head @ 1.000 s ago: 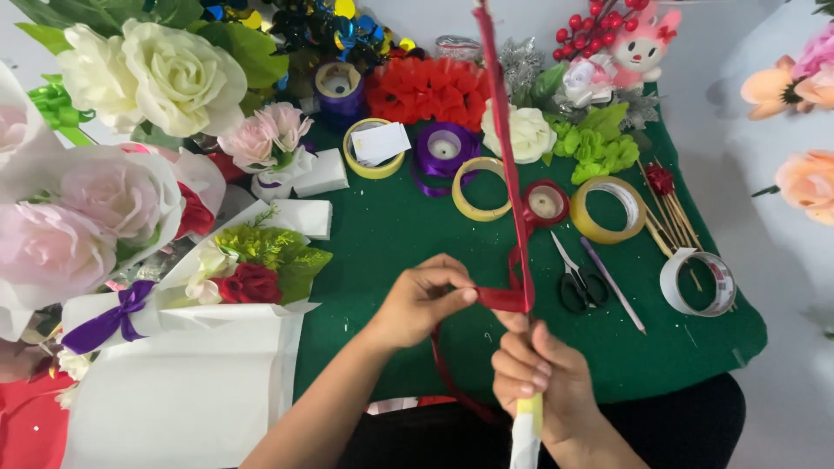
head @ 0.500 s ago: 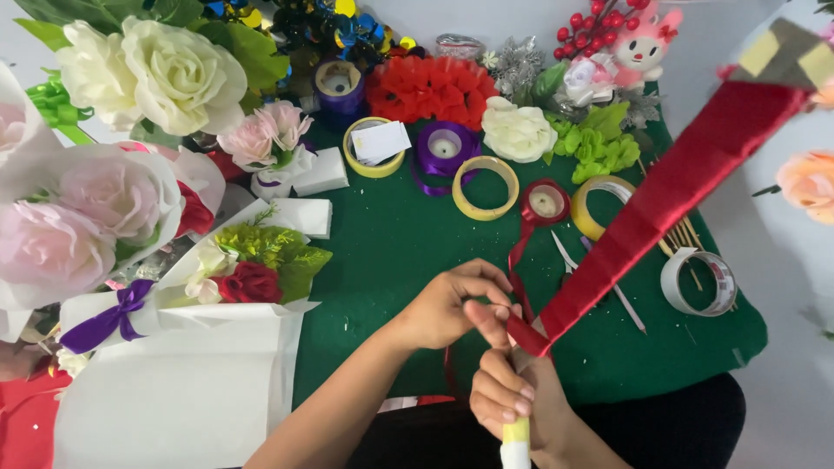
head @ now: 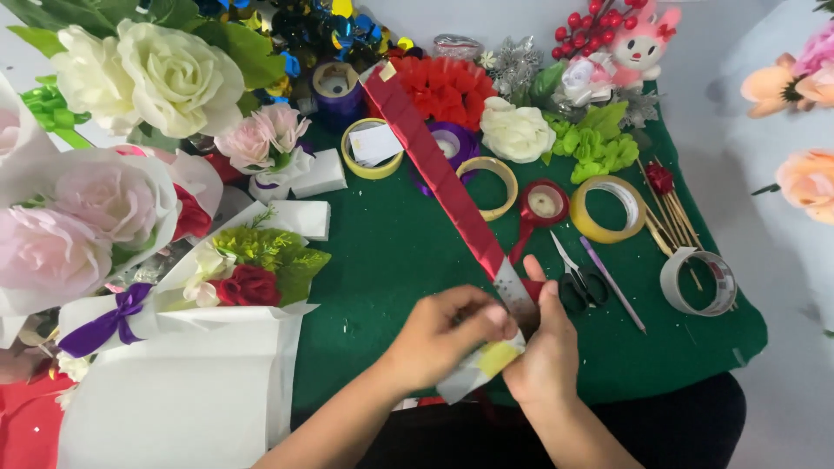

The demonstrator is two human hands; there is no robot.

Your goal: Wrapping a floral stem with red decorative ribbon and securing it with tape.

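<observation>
We note mid-wrap step at lower ctr: left hand & right hand both pinching red ribbon strip, which runs to upper ctr over green mat; next likely needs taut, even pull.

Green felt cloth covering the table: tape rolls, black scissors, wooden sticks, white foam blocks and wrapped bouquets lying directly on it.
</observation>
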